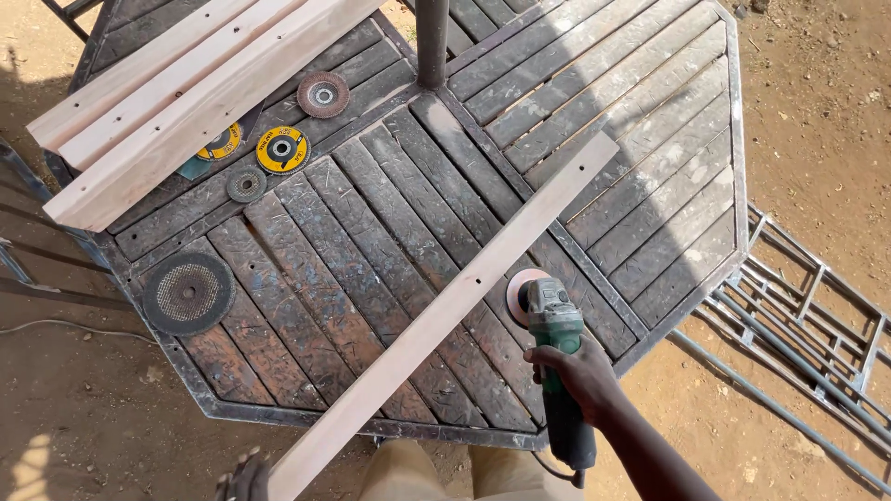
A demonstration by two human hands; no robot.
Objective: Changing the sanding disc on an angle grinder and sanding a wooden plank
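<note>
Right hand (577, 374) grip clamped on green grinder (557, 357) | left hand (243, 478) grip at plank (445, 311), closure unclear | yellow-labelled discs (282, 149) upper left on counter (390, 213)

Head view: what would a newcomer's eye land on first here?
First, the long pale wooden plank lying diagonally across the dark hexagonal metal table, with the right hand gripping a green angle grinder whose disc meets the plank's edge. The left hand steadies the plank's near end at bottom left. Loose grinding discs and stacked planks sit at upper left.

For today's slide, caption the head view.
Right hand holds green angle grinder against wooden slat on metal table.
</note>
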